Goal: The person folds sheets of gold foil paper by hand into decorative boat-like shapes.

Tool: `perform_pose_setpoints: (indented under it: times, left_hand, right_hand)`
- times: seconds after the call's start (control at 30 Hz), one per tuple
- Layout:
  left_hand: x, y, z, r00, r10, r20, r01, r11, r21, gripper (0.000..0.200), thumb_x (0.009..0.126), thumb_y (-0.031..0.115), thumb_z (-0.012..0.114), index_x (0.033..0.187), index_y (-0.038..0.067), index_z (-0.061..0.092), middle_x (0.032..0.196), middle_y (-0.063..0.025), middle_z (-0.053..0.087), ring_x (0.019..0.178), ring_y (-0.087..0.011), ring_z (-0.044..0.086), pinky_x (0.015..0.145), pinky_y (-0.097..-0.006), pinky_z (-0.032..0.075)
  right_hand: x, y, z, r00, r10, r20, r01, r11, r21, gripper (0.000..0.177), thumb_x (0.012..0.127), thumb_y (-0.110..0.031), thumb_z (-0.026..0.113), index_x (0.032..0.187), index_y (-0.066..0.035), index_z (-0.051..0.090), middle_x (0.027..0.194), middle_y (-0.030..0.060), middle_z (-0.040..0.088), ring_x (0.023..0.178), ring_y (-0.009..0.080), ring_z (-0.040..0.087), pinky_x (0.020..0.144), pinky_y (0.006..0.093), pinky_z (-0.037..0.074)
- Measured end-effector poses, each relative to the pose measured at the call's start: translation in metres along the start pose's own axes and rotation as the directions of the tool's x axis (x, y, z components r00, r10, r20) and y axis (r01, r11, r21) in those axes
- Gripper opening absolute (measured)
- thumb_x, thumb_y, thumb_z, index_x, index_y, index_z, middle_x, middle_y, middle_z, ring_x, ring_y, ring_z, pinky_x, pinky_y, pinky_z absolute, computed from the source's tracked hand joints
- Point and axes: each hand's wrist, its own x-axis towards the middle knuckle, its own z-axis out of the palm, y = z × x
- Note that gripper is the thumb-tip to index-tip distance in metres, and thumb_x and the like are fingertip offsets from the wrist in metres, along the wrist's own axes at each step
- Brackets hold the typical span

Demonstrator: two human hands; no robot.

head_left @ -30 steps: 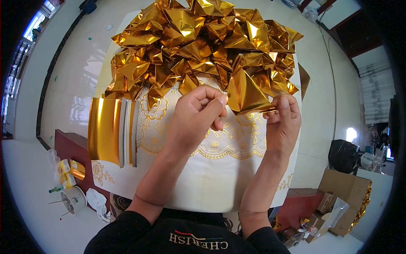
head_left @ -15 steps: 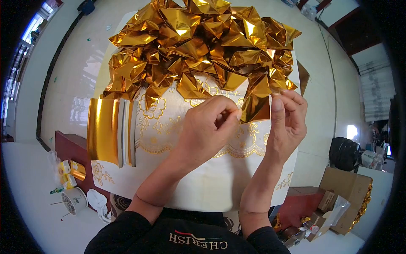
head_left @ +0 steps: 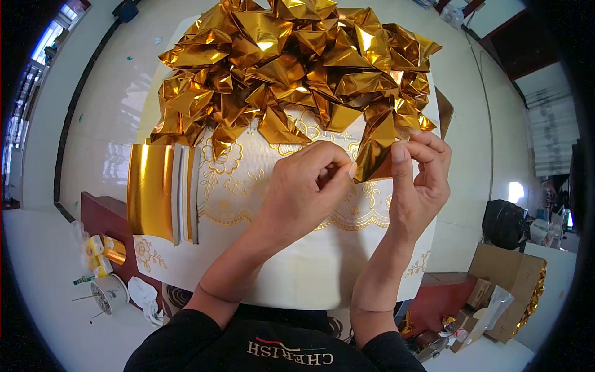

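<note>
A sheet of gold foil paper [head_left: 375,152], partly folded, is stretched between my two hands. My left hand [head_left: 310,186] pinches its lower left corner between thumb and forefinger, the other fingers curled in. At the right edge, my right hand [head_left: 421,180] grips the foil with thumb against fingertips. Just beyond my hands rises a large heap of folded gold foil pieces [head_left: 279,68], crumpled and pointed in shape. Left of my left hand lies a stack of flat gold foil sheets [head_left: 150,192].
Everything lies on a table with a white, gold-patterned tablecloth [head_left: 297,273]. A dark red bench [head_left: 105,214] stands at the left, near a white bucket [head_left: 110,294] with thin sticks. To the right are a cardboard box [head_left: 505,279] and a black bag [head_left: 505,223].
The foil between my hands has tilted slightly, and my right thumb has shifted a little left over its edge. The heap and the stack stay where they were.
</note>
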Motion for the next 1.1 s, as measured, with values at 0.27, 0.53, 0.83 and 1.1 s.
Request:
perform_pose_setpoints:
  times: [0.27,0.53,0.83,1.1]
  left_hand:
    - [0.000,0.001,0.000,1.000,-0.011,0.020,0.011,1.000,0.007,0.007,0.092,0.001,0.067,0.087,0.001,0.062,0.073,0.0049,0.056,0.064,-0.0002,0.048,0.055,-0.0193,0.038]
    - [0.000,0.002,-0.001,0.992,-0.106,0.064,0.112,0.989,-0.100,0.009,0.091,0.006,0.065,0.087,-0.001,0.061,0.068,-0.0011,0.058,0.058,-0.0034,0.047,0.051,-0.0251,0.040]
    - [0.000,-0.003,-0.001,0.984,-0.155,0.088,0.173,0.952,-0.253,0.010,0.095,0.008,0.063,0.091,-0.001,0.061,0.074,-0.0004,0.059,0.064,-0.0036,0.050,0.057,-0.0222,0.042]
    - [0.004,-0.013,-0.013,0.990,-0.043,-0.132,-0.038,0.831,-0.555,0.011,0.102,0.011,0.057,0.103,0.000,0.056,0.083,-0.0054,0.063,0.069,-0.0093,0.062,0.065,-0.0234,0.053]
  right_hand:
    - [0.000,0.002,-0.001,1.000,-0.022,0.001,0.022,0.998,-0.050,0.010,0.083,-0.009,0.079,0.087,-0.004,0.070,0.107,0.0097,0.062,0.103,0.0215,0.058,0.095,0.0345,0.044]
    - [0.000,-0.002,-0.002,0.999,-0.038,-0.022,0.035,0.995,-0.096,0.010,0.084,-0.009,0.077,0.085,-0.005,0.068,0.107,0.0097,0.062,0.104,0.0220,0.059,0.095,0.0340,0.044]
    - [-0.003,-0.004,-0.002,0.999,-0.023,-0.028,0.022,0.999,-0.040,0.014,0.087,-0.014,0.077,0.094,-0.004,0.071,0.109,0.0097,0.062,0.106,0.0218,0.058,0.097,0.0332,0.044]
    - [0.001,-0.007,-0.002,0.991,0.134,-0.014,-0.129,0.977,0.168,0.047,0.089,-0.021,0.077,0.128,0.001,0.062,0.118,0.0103,0.063,0.112,0.0211,0.059,0.100,0.0336,0.044]
